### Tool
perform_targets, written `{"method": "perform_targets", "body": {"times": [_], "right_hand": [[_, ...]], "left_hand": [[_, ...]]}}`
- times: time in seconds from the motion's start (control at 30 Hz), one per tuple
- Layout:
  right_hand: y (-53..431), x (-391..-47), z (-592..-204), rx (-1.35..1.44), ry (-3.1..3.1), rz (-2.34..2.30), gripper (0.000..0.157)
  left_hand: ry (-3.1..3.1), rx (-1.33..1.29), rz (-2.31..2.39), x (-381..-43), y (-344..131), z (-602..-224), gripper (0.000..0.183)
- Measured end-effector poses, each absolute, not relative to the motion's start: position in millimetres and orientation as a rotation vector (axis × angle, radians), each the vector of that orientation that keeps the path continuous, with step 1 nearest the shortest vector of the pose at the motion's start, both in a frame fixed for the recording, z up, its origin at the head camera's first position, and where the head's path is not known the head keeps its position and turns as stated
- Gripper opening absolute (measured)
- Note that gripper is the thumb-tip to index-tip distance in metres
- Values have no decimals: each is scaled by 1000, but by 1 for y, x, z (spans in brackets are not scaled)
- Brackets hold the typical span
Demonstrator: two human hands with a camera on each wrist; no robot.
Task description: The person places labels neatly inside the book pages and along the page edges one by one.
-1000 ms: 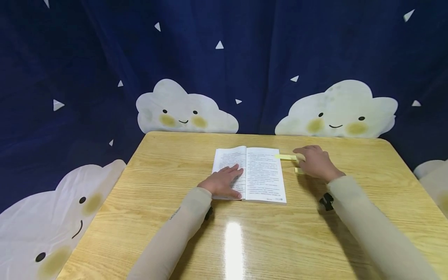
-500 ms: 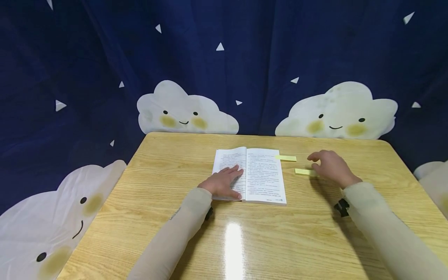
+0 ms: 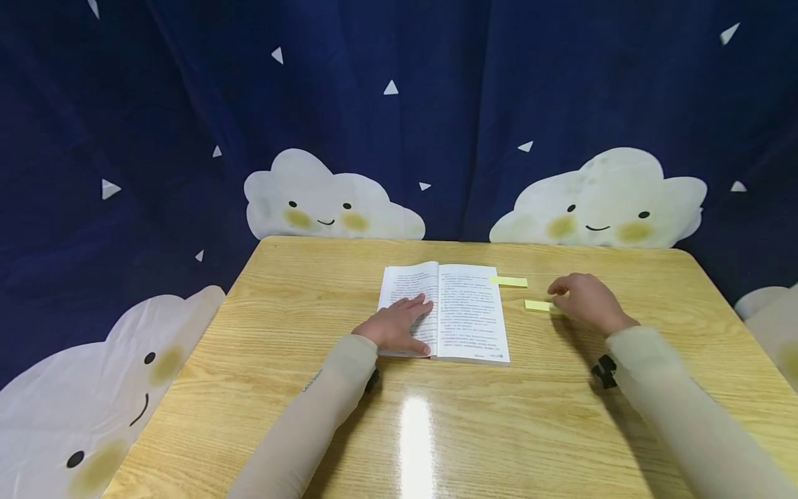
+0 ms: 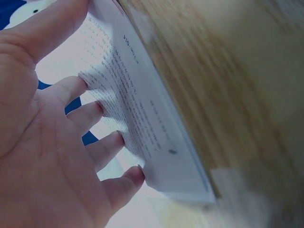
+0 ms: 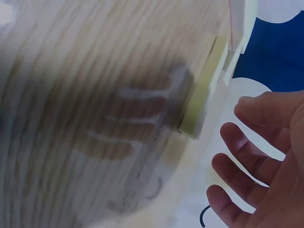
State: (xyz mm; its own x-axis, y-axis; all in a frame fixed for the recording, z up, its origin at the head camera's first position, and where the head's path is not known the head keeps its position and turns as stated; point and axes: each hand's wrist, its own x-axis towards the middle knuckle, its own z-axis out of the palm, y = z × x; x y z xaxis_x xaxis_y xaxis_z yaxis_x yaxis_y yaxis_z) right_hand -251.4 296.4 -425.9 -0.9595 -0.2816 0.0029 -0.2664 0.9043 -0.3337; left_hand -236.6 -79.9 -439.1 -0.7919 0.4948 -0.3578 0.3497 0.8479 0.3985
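Observation:
An open book (image 3: 470, 315) lies on the table. My left hand (image 3: 395, 326) rests on its left page with fingers spread; in the left wrist view the fingertips (image 4: 134, 175) touch the printed page (image 4: 128, 95). A yellow sticky strip (image 3: 511, 282) overlaps the right page near its top corner and sticks out past the edge. Below and right of it, a small pad of yellow sticky notes (image 3: 537, 305) lies on the wood, its right end hidden by my right hand (image 3: 589, 303). That hand hovers over the pad, fingers loosely bent and holding nothing; the right wrist view shows the pad (image 5: 204, 90) apart from the fingers.
The wooden table (image 3: 299, 291) runs back to a dark blue curtain (image 3: 461, 104) with cloud prints. A bright light reflection (image 3: 416, 443) falls on the wood in front of the book.
My right hand has let go of the yellow strip at the book's edge and moved right, beside the sticky note pad, shifting slightly since. The left hand stays on the page.

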Motion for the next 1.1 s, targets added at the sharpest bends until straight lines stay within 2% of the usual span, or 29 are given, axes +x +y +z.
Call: {"method": "perform_targets", "body": {"times": [0.67, 1.1], "right_hand": [[292, -256, -447, -417, 3024, -434, 22], [290, -255, -442, -397, 3038, -429, 17]], "left_hand": [[2562, 610, 446, -236, -79, -438, 95], [2564, 608, 454, -234, -79, -438, 94]]}}
